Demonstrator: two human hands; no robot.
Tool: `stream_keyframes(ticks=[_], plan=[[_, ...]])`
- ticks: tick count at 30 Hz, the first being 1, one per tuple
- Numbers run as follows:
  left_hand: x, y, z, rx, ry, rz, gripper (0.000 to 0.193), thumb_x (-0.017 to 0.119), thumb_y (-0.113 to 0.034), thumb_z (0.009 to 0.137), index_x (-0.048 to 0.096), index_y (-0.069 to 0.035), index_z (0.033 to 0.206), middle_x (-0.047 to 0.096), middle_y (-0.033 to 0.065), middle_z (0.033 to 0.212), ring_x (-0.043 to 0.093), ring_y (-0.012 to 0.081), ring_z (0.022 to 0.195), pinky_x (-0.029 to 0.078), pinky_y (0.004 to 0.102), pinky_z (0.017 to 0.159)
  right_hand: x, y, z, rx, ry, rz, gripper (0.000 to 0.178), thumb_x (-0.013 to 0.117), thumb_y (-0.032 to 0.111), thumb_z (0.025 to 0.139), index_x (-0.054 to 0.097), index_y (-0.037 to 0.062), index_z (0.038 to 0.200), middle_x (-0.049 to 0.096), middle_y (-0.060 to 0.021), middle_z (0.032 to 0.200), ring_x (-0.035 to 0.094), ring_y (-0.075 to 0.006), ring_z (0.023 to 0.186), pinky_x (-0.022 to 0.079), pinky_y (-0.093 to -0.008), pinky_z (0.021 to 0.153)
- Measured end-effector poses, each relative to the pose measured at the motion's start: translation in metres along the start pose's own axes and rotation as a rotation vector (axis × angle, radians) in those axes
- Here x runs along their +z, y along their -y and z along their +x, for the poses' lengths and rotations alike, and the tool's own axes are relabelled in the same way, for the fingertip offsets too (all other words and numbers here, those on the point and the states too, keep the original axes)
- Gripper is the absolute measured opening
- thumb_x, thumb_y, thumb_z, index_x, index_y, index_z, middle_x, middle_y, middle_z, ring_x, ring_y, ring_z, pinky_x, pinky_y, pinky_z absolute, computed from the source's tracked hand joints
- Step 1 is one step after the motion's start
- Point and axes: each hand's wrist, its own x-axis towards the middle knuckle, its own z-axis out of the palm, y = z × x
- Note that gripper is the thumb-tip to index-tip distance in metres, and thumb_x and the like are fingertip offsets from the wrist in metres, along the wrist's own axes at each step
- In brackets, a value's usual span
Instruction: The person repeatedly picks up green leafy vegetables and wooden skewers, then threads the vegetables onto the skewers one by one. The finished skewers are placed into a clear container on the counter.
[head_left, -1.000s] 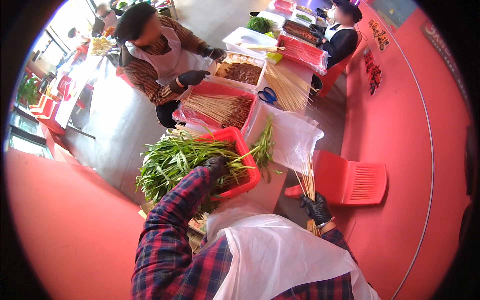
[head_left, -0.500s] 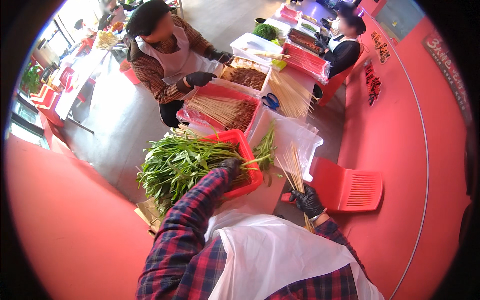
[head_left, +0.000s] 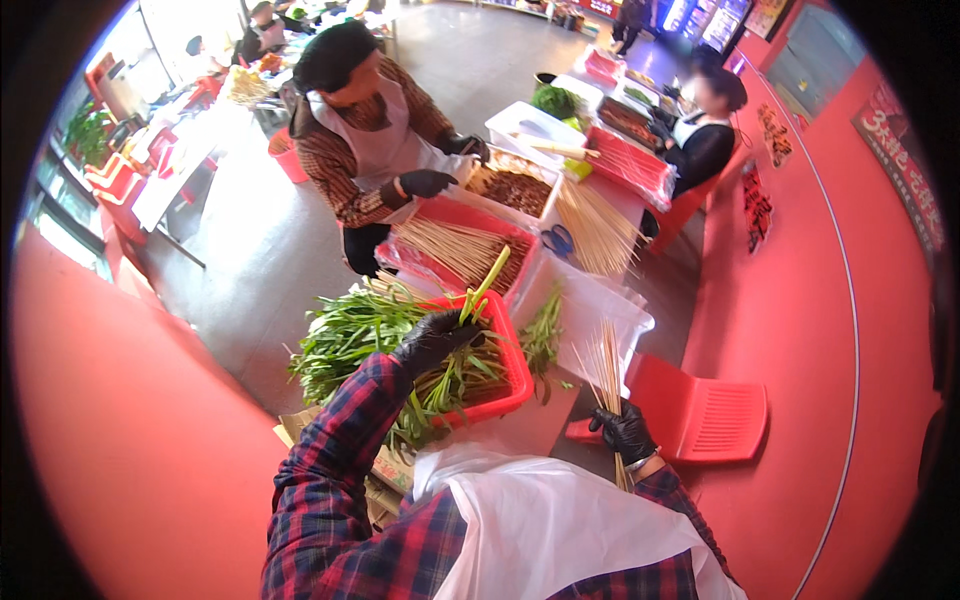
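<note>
My left hand [head_left: 438, 338], in a black glove, is closed round a few green leafy stalks [head_left: 486, 284], their pale cut ends pointing up and away. It is over a red basket [head_left: 522, 378] heaped with long leafy greens [head_left: 345, 335], which spill over its left side. Lower right, my right hand [head_left: 626, 432], also black-gloved, grips a bundle of thin wooden skewers [head_left: 609, 365], held upright in a fan. Beside the basket, a few more leafy stems [head_left: 543, 328] lie in a white plastic tray [head_left: 610, 310].
Across the table a co-worker's gloved hand [head_left: 428, 183] is near a white tub of brown food [head_left: 515, 190]. Closer in stands a red tray with loaded skewers [head_left: 455, 245]. Blue-handled scissors [head_left: 558, 239] and loose skewers [head_left: 597, 225] lie to the right. A red chair [head_left: 715, 420] stands right of my hand.
My left hand has drawn back and lifted a few stalks from the heap, their ends now raised above the basket. My right hand still grips the skewers. The view has shifted slightly.
</note>
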Motion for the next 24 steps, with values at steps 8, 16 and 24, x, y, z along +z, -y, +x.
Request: stream_keyframes(ticks=[8, 16, 24], plan=[[0.011, -0.101, -0.029, 0.028, -0.021, -0.102, 0.019, 0.056, -0.018, 0.081, 0.060, -0.001, 0.087, 0.060, 0.0039, 0.070, 0.056, 0.0099, 0.060, 0.043, 0.0218, 0.053, 0.075, 0.112, 0.037, -0.399, 0.220, -0.088, 0.013, 0.058, 0.007, 0.076, 0.055, -0.0006, 0.085, 0.057, -0.0036, 0.068, 0.053, -0.0099, 0.062, 0.044, -0.0226, 0.056], [0.057, -0.082, -0.034, -0.141, 0.042, -0.184, 0.019, 0.055, -0.015, 0.081, 0.056, 0.001, 0.090, 0.059, 0.0081, 0.078, 0.059, 0.0165, 0.069, 0.051, 0.0297, 0.061, 0.114, 0.141, 0.066, -0.401, 0.237, -0.083, 0.014, 0.062, 0.013, 0.076, 0.055, 0.0033, 0.083, 0.054, 0.0002, 0.062, 0.050, -0.0058, 0.053, 0.038, -0.0186, 0.046], [0.040, -0.030, -0.032, 0.084, -0.011, -0.003, 0.025, 0.049, -0.020, 0.085, 0.055, 0.000, 0.100, 0.058, 0.0019, 0.083, 0.051, 0.0073, 0.075, 0.044, 0.0228, 0.067, 0.109, 0.126, 0.070, -0.273, 0.144, 0.061, 0.014, 0.062, 0.013, 0.076, 0.055, 0.0047, 0.085, 0.053, 0.0000, 0.061, 0.048, -0.0062, 0.047, 0.035, -0.0178, 0.039]])
